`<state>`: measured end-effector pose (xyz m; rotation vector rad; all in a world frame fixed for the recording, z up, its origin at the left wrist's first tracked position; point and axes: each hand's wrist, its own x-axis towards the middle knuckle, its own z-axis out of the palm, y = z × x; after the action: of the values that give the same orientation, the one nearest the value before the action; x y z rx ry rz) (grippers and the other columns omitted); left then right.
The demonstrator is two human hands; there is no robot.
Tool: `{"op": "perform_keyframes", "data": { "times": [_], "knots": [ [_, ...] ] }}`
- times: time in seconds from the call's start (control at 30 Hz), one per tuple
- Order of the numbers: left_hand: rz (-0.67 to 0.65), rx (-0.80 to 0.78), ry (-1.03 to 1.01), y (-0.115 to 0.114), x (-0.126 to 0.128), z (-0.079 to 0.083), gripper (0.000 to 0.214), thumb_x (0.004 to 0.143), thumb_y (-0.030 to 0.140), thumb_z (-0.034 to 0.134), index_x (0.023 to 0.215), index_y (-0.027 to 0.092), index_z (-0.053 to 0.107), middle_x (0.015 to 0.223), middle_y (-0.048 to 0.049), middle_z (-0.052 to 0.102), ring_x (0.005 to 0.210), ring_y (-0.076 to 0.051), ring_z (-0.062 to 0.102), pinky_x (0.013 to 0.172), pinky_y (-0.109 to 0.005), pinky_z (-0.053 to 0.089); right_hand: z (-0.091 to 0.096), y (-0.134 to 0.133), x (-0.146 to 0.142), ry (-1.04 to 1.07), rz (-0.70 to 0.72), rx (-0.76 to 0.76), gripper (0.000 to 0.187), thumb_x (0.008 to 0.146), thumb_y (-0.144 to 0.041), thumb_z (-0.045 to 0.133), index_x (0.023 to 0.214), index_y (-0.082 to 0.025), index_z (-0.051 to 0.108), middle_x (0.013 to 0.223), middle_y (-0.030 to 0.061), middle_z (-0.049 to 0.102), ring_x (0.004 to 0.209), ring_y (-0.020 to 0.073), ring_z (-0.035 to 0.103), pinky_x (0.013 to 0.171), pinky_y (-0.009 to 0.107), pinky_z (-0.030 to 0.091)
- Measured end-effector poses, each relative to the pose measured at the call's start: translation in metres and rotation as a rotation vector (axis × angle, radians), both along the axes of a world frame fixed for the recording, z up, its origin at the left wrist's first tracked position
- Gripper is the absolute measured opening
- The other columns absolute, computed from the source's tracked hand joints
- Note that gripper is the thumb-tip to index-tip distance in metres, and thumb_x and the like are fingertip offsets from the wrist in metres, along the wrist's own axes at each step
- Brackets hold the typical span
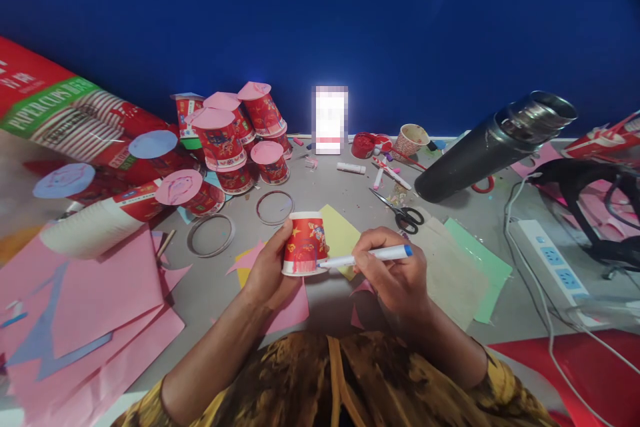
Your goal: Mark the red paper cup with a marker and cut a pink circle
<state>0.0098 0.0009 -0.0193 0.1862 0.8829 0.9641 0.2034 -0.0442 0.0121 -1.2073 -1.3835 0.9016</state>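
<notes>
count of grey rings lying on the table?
2. One ring beside the pink paper sheets, left; the other ring just beyond the held paper cup. Paper could hide more.

The left hand (267, 271) is turned with the palm to the middle, its fingers curled closed in a grip, and the bare left forearm (213, 357) comes up from the lower left. The right hand (395, 280) is palm down, fingers (380, 240) pinched in a writing grip, near the left hand but apart from it.
</notes>
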Motion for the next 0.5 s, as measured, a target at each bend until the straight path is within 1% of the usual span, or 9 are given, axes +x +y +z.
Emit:
{"op": "perform_keyframes", "data": {
  "times": [0.1,0.2,0.27,0.4,0.5],
  "knots": [
    [0.007,0.01,0.004,-0.0002,-0.0004,-0.0006,0.03,0.107,0.034,0.061,0.105,0.008,0.075,0.092,-0.0141,0.084,0.078,-0.026,0.082,0.082,-0.039,0.07,0.0011,0.0011,-0.0003,0.005,-0.055,-0.005,0.015,0.087,-0.028,0.069,0.074,-0.021,0.072,0.059,-0.0008,0.067,0.049,0.0127,0.054,0.048,0.024,0.043],
    [0.008,0.017,-0.004,-0.0006,-0.0009,-0.0021,0.029,0.106,0.035,0.063,0.102,0.009,0.076,0.093,-0.0141,0.084,0.078,-0.026,0.082,0.084,-0.04,0.07,0.0021,0.0018,-0.0004,0.026,-0.006,-0.043,0.015,0.085,-0.028,0.069,0.072,-0.021,0.07,0.057,-0.0009,0.067,0.048,0.0126,0.054,0.046,0.024,0.042],
    [0.002,0.012,-0.001,-0.0008,-0.0006,-0.0022,0.03,0.106,0.035,0.063,0.104,0.008,0.077,0.094,-0.015,0.084,0.082,-0.028,0.083,0.087,-0.042,0.069,0.0022,0.0019,-0.0005,0.042,0.012,-0.066,0.016,0.085,-0.027,0.069,0.071,-0.021,0.07,0.057,-0.0009,0.067,0.048,0.0126,0.054,0.046,0.024,0.042],
    [0.002,0.013,0.013,-0.0006,0.0013,0.0003,0.033,0.108,0.034,0.059,0.11,0.006,0.077,0.093,-0.0156,0.084,0.082,-0.029,0.083,0.089,-0.045,0.069,0.0017,0.0029,-0.0012,0.079,-0.042,-0.056,0.015,0.086,-0.029,0.069,0.073,-0.021,0.07,0.058,-0.0009,0.068,0.048,0.0118,0.054,0.046,0.023,0.043],
    [0.022,-0.001,0.023,0.0,0.0023,0.0022,0.035,0.11,0.032,0.053,0.109,0.006,0.077,0.092,-0.0154,0.084,0.079,-0.028,0.083,0.089,-0.044,0.069,0.0017,0.0038,-0.0014,0.088,-0.017,-0.067,0.015,0.085,-0.027,0.07,0.072,-0.021,0.069,0.057,-0.0009,0.068,0.047,0.0116,0.054,0.045,0.022,0.042]
  ]
}}
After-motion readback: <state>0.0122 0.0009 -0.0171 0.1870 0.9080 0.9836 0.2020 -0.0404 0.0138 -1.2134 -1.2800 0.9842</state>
